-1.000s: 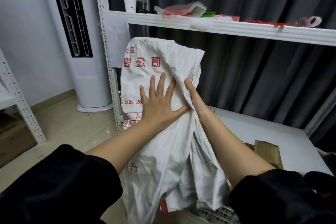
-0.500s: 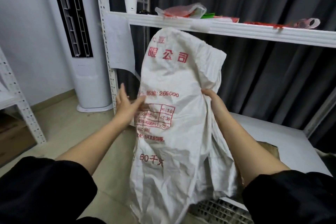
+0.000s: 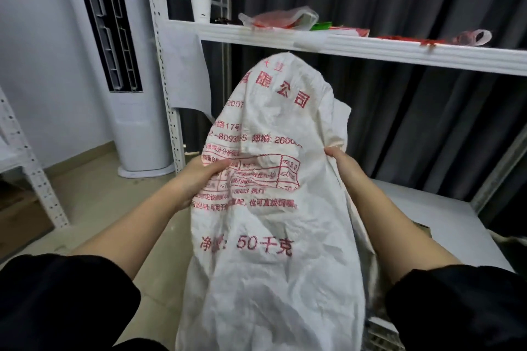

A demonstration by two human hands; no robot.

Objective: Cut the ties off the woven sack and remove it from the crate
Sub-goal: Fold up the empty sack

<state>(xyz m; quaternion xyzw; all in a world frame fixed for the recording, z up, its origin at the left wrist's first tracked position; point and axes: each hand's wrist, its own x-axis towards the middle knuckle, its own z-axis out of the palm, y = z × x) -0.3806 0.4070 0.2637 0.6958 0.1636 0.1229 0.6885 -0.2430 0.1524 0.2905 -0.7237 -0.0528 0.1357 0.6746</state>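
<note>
Your left hand [image 3: 199, 179] pinches the left edge of the woven sack [image 3: 271, 236], and your right hand [image 3: 339, 162] is closed on its right edge, so the sack hangs up in the middle of the frame. Its top nearly reaches the white shelf [image 3: 370, 50]; bare floor [image 3: 99, 208] lies at the left. The sack hides most of the crate [image 3: 382, 335] at the bottom right, so you see only one corner.

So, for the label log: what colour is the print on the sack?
Red, on the white woven sack; head view.

A storeroom: white slotted-steel shelving [image 3: 370, 48], dark curtains [image 3: 399, 108], a standing air conditioner [image 3: 125, 94].
</note>
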